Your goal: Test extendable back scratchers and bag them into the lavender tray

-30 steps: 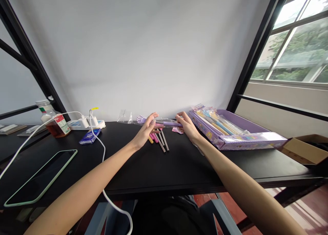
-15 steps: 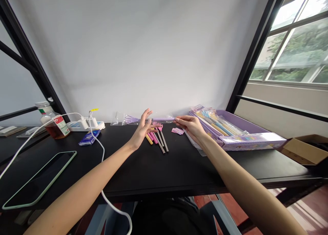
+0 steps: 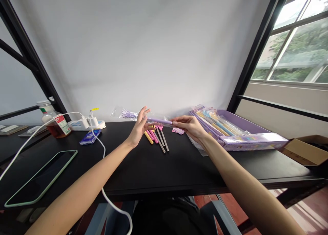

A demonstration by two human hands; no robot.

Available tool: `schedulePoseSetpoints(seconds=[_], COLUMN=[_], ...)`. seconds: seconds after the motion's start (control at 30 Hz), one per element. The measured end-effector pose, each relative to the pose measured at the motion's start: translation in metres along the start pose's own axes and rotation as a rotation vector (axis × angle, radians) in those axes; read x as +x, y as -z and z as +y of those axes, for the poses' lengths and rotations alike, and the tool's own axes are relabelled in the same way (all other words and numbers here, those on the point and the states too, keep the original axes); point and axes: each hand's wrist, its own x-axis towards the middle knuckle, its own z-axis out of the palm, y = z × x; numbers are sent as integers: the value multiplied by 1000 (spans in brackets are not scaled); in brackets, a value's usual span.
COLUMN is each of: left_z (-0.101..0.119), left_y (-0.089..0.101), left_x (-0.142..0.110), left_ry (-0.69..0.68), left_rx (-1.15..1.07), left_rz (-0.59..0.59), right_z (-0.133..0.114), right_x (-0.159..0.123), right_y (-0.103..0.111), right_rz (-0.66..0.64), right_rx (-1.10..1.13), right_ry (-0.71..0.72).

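A purple back scratcher (image 3: 160, 120) with a claw-like head, inside a clear plastic sleeve, is held level above the desk. My right hand (image 3: 191, 125) pinches its handle end between thumb and fingertips. My left hand (image 3: 138, 129) is closed around the middle of the shaft, thumb below and upper fingers lifted apart; part of the grip is hidden. The head sticks out to the left of it. Beneath, several unwrapped scratchers (image 3: 162, 139) with metal rods and pink heads lie on the black desk (image 3: 153, 173), their yellow and pink handles beside them.
A purple display box (image 3: 253, 141) of wrapped scratchers stands at right, near a cardboard box (image 3: 306, 149). A pink card (image 3: 178, 130) lies left of it. At left are a phone (image 3: 41, 178), a blue packet (image 3: 89, 136), a power strip (image 3: 87, 125), a bottle (image 3: 55, 123) and a white cable (image 3: 104, 153).
The wrapped back scratcher has tilted, its head rising on the left and its handle end dropping slightly. Both hands have shifted a little left, and my left hand has turned around the shaft.
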Motion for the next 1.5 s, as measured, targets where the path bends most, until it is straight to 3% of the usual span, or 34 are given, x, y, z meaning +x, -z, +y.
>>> schedulePoseSetpoints(seconds=[0.13,0.4,0.6,0.73,0.87,1.1,1.23,1.5], left_z=[1,-2,-1,1,2,0,-3,-5], left_y=[2,-5,-6,-2,1,-7,-10,-9], left_x=[0,-2,2,4,3,-3,-5,-4], left_ry=[9,66,78,106,114,177,185,119], left_rx=[-28,-28,-56,-149,-217,-119,-74,71], left_rz=[-13,-86,130,141,87,-38,-118,-146], right_z=[3,6,-2,-9,-9,-10,-1,8], right_x=[-3,-6,-6,-6,-8,-11,-9,-10], right_y=[-2,-13,-8,5,8,-3,-7,-17], right_rz=[-45,20,89,-108,-284,-347,-320,-340], right_rx=[-131,-269,-399,-499,-515,-348,-336,-235], right_ry=[80,163,323,428,344,282,196,1])
